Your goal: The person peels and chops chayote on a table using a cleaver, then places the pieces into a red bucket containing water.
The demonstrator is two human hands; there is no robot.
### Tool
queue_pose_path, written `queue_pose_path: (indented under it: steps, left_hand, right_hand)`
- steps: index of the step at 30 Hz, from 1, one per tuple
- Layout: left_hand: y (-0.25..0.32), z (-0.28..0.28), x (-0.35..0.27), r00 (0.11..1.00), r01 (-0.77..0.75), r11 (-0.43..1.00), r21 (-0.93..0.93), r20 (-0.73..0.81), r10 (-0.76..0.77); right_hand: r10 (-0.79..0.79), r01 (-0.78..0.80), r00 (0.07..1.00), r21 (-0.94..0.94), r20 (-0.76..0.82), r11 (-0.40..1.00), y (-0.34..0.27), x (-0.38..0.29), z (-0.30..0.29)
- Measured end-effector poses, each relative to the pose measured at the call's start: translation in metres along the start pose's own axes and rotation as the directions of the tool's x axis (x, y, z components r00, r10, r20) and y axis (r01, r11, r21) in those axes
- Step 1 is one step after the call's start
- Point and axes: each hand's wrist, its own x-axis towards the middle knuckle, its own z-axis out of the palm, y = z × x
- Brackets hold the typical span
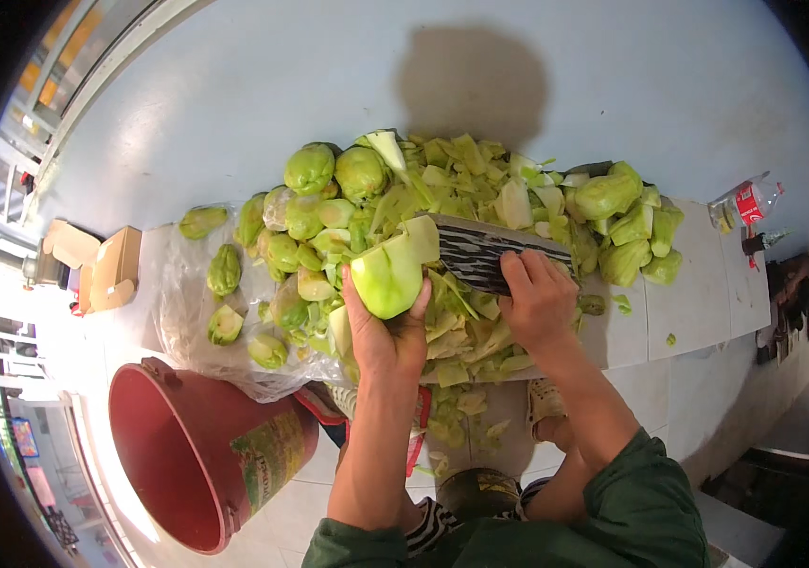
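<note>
My left hand (390,341) holds a partly peeled chayote (388,280) at the middle, its cut face upward. A pale green slice (421,239) stands out from its top right side. To the right, my right hand (539,295) grips a broad knife or cleaver (475,257) with a dark, light-streaked blade, its far end close to the slice. Whether the blade touches the slice I cannot tell. Beneath both hands spreads a heap of chayote peelings and slices (468,177). Whole and cut chayotes (309,170) lie left of the heap, with more chayotes (610,197) piled on its right.
A clear plastic sheet (184,312) lies under the left chayotes. An open cardboard box (117,266) stands farther left. Below it, a large red plastic bucket (163,454) lies tilted. A plastic bottle (749,204) lies at right by the wall. Peelings (450,419) are on the floor.
</note>
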Motion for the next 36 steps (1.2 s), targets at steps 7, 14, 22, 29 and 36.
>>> queue_pose_path:
  steps: [7, 14, 22, 29, 36]
  left_hand:
    - [0.006, -0.006, 0.002, 0.999, 0.022, 0.997, 0.069, 0.036, -0.024]
    - [0.017, -0.001, 0.002, 0.997, -0.078, 0.990, 0.117, 0.032, 0.075]
    - [0.020, 0.000, 0.001, 0.950, -0.307, 0.895, 0.325, 0.045, 0.310]
    - [0.037, -0.013, -0.010, 0.992, 0.113, 0.993, -0.037, 0.062, -0.110]
    - [0.052, -0.012, -0.028, 0.970, -0.177, 0.976, 0.130, 0.189, 0.150]
  right_hand:
    - [0.025, -0.025, 1.000, 0.055, 0.004, 0.998, -0.004, 0.003, -0.009]
    - [0.489, -0.462, 0.872, 0.342, 0.007, 0.818, 0.014, 0.005, -0.005]
    - [0.576, -0.481, 0.814, 0.645, 0.077, 0.594, 0.017, 0.006, -0.004]
    - [0.503, -0.448, 0.860, 0.595, 0.084, 0.667, 0.012, 0.000, -0.010]
    - [0.500, -0.542, 0.818, 0.671, 0.284, 0.506, -0.009, -0.010, -0.024]
